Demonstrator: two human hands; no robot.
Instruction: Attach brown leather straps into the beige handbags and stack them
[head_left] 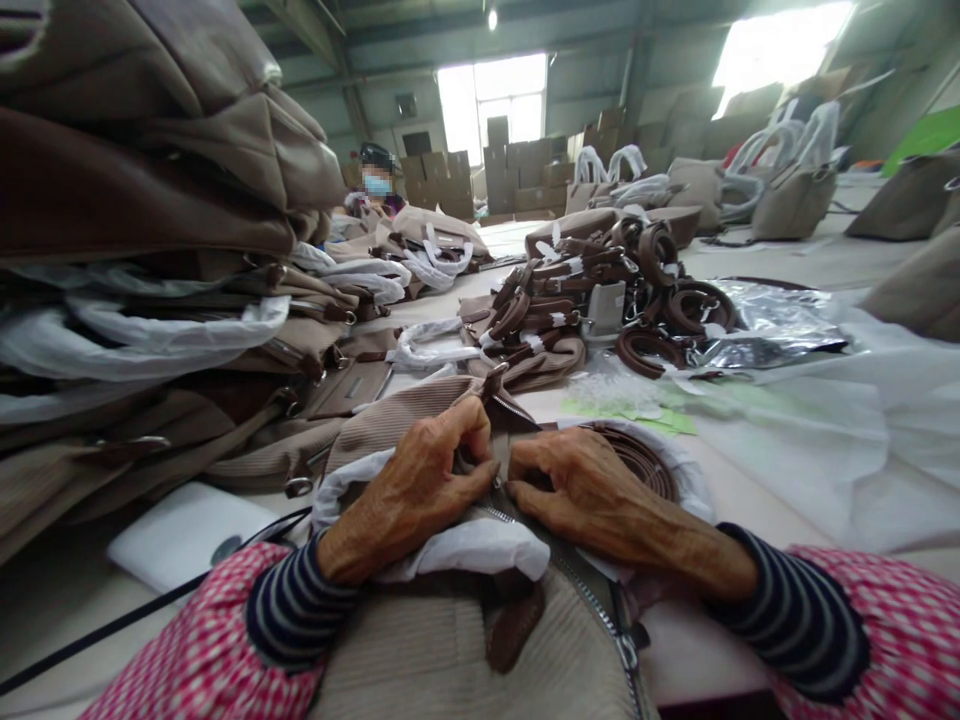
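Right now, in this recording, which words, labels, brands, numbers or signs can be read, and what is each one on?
None can be read.
Bag being handled: no lettering shows.
Small plate on a brown panel: too small and blurred to read, if marked.
Cardboard boxes at the back: too blurred to tell.

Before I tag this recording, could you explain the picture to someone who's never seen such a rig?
There's no machine: a person works bare-handed, filmed by a camera worn on their head, looking forward and down. The left hand and right hand meet over the zipper of a beige ribbed bag; exactly what the fingertips pinch is too small to tell. White wrapping lies across the bag. Beyond are heaped brown straps; stacked bags rise on the left.
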